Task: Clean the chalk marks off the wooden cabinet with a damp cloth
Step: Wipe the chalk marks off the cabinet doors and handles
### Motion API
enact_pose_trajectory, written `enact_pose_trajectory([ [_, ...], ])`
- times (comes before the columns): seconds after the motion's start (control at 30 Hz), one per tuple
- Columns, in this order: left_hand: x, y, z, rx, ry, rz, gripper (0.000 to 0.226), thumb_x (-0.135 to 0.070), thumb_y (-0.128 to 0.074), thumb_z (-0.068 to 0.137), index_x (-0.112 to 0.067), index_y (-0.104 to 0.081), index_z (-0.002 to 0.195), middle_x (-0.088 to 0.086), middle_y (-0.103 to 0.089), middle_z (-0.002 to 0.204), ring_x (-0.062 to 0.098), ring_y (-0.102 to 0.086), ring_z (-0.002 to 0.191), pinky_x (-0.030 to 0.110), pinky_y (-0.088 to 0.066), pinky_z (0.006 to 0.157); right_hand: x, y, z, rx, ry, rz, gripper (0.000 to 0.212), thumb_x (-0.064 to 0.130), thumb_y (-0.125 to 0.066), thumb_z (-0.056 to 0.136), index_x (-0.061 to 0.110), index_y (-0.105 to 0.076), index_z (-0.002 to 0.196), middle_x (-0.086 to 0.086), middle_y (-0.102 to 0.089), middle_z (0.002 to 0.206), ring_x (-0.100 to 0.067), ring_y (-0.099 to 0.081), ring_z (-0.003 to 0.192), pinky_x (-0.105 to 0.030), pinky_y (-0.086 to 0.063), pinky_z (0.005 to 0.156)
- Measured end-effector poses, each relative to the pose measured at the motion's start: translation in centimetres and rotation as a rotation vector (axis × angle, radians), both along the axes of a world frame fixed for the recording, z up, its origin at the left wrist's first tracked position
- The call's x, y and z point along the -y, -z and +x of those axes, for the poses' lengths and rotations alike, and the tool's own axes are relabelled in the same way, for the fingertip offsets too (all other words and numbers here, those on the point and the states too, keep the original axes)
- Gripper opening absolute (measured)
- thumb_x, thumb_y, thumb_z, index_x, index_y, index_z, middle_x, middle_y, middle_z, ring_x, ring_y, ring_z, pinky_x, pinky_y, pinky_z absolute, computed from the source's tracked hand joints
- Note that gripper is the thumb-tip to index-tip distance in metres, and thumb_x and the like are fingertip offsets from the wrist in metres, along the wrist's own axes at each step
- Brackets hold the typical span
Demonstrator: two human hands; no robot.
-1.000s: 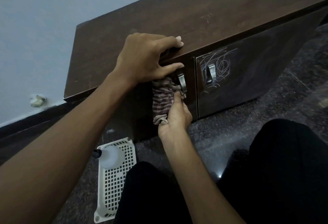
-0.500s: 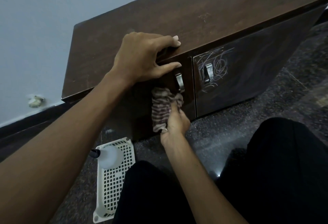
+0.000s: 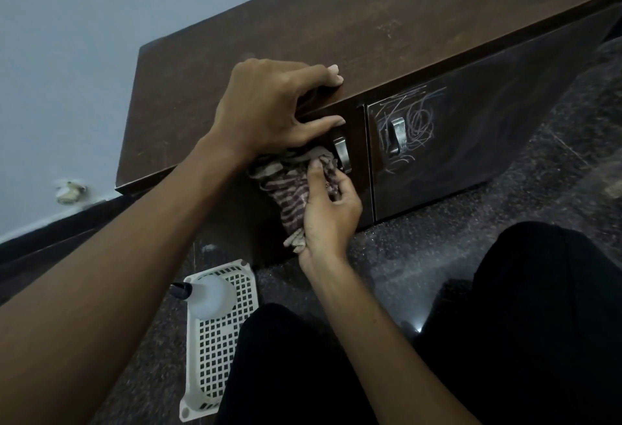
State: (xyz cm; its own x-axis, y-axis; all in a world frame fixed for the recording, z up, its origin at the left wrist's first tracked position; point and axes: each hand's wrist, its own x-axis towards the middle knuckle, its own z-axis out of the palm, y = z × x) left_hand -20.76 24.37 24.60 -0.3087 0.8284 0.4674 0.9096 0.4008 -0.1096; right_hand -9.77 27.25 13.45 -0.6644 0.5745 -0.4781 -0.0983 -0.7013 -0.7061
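A low dark wooden cabinet (image 3: 303,30) stands against the wall. Its right door carries white chalk scribbles (image 3: 415,124) around a metal handle (image 3: 397,136). My left hand (image 3: 269,108) grips the cabinet's top front edge, fingers on top and thumb on the door face. My right hand (image 3: 328,209) presses a striped cloth (image 3: 289,188) against the left door, just left of that door's metal handle (image 3: 342,154). The left door's face under the cloth and hands is hidden.
A white perforated plastic basket (image 3: 218,350) lies on the dark speckled floor below the cabinet, with a translucent spray bottle (image 3: 210,295) lying in it. My knees in black trousers (image 3: 538,323) fill the lower right. A grey wall runs behind.
My right hand has slid the cloth back up the left door toward the handle after dipping lower. My left hand has stayed on the cabinet's edge.
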Motion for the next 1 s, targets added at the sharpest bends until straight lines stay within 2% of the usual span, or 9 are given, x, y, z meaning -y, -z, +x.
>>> enact_pose_trajectory([
  [0.1,0.0,0.0,0.0,0.004,-0.001,0.005,0.047,-0.061,-0.062,0.090,-0.023,-0.071,0.116,-0.004,-0.077,0.108,0.017,-0.074,0.098,0.042,-0.058,0.072,0.4,0.5,-0.4,0.042,0.019,0.060,0.023,0.039,-0.074,0.087,0.027,-0.070,0.104,-0.002,-0.074,0.105,-0.017,-0.072,0.098,-0.037,-0.061,0.084],
  [0.27,0.0,-0.1,0.1,0.002,-0.003,-0.001,0.046,-0.059,-0.064,0.089,-0.023,-0.071,0.117,-0.004,-0.076,0.111,0.017,-0.073,0.102,0.041,-0.059,0.072,-0.6,5.1,0.0,0.281,0.078,-0.123,0.020,0.024,-0.067,0.095,0.012,-0.067,0.112,-0.008,-0.072,0.104,-0.016,-0.070,0.086,-0.026,-0.060,0.069],
  [0.4,0.0,0.0,0.1,-0.009,-0.003,-0.013,0.047,-0.060,-0.064,0.088,-0.023,-0.071,0.117,-0.003,-0.076,0.109,0.017,-0.074,0.098,0.041,-0.059,0.071,-1.9,7.5,0.0,0.385,0.097,-0.142,0.019,0.023,-0.064,0.097,0.015,-0.061,0.113,-0.005,-0.065,0.101,-0.016,-0.065,0.085,-0.027,-0.057,0.069],
  [0.5,0.0,-0.1,0.1,-0.009,-0.001,-0.009,0.047,-0.060,-0.064,0.089,-0.023,-0.071,0.116,-0.004,-0.076,0.109,0.017,-0.074,0.098,0.041,-0.059,0.071,-1.3,6.6,-0.2,0.337,0.137,-0.070,0.018,0.021,-0.064,0.097,0.015,-0.060,0.113,-0.003,-0.065,0.101,-0.015,-0.066,0.088,-0.020,-0.054,0.063],
  [0.57,0.0,0.0,0.0,-0.003,-0.002,-0.003,0.046,-0.060,-0.064,0.089,-0.023,-0.071,0.116,-0.005,-0.076,0.109,0.017,-0.074,0.099,0.041,-0.058,0.071,0.0,5.2,-0.2,0.267,0.130,0.000,0.021,0.019,-0.066,0.095,0.015,-0.060,0.115,0.000,-0.066,0.101,-0.015,-0.067,0.090,-0.017,-0.056,0.065],
  [0.67,0.0,0.1,0.0,0.010,-0.008,0.006,0.047,-0.061,-0.064,0.088,-0.024,-0.071,0.115,-0.006,-0.076,0.111,0.016,-0.073,0.100,0.041,-0.058,0.072,2.7,3.1,-0.4,0.139,0.061,0.134,0.023,0.017,-0.073,0.089,0.019,-0.063,0.110,0.001,-0.070,0.099,-0.016,-0.070,0.091,-0.029,-0.061,0.077],
  [0.8,-0.1,0.2,-0.1,0.029,-0.010,0.015,0.047,-0.063,-0.063,0.088,-0.025,-0.072,0.115,-0.007,-0.076,0.110,0.015,-0.073,0.101,0.041,-0.058,0.073,5.6,0.2,-0.8,0.018,0.077,0.336,0.019,0.020,-0.078,0.085,0.021,-0.065,0.099,0.000,-0.072,0.095,-0.010,-0.069,0.085,-0.023,-0.058,0.075],
  [0.87,-0.1,0.2,-0.1,0.019,-0.008,0.020,0.047,-0.063,-0.063,0.088,-0.025,-0.072,0.115,-0.008,-0.076,0.109,0.015,-0.073,0.101,0.040,-0.058,0.072,6.3,-0.3,-0.9,-0.052,0.072,0.408,0.018,0.026,-0.078,0.084,0.024,-0.065,0.096,-0.001,-0.072,0.096,-0.011,-0.070,0.088,-0.027,-0.058,0.078],
  [1.0,0.0,0.1,0.1,0.015,-0.018,0.014,0.047,-0.062,-0.062,0.088,-0.025,-0.071,0.116,-0.007,-0.075,0.112,0.016,-0.072,0.104,0.041,-0.057,0.073,4.9,2.7,-0.9,0.104,0.090,0.356,0.019,0.017,-0.078,0.084,0.015,-0.068,0.100,-0.001,-0.071,0.090,-0.014,-0.069,0.083,-0.020,-0.056,0.072],
])
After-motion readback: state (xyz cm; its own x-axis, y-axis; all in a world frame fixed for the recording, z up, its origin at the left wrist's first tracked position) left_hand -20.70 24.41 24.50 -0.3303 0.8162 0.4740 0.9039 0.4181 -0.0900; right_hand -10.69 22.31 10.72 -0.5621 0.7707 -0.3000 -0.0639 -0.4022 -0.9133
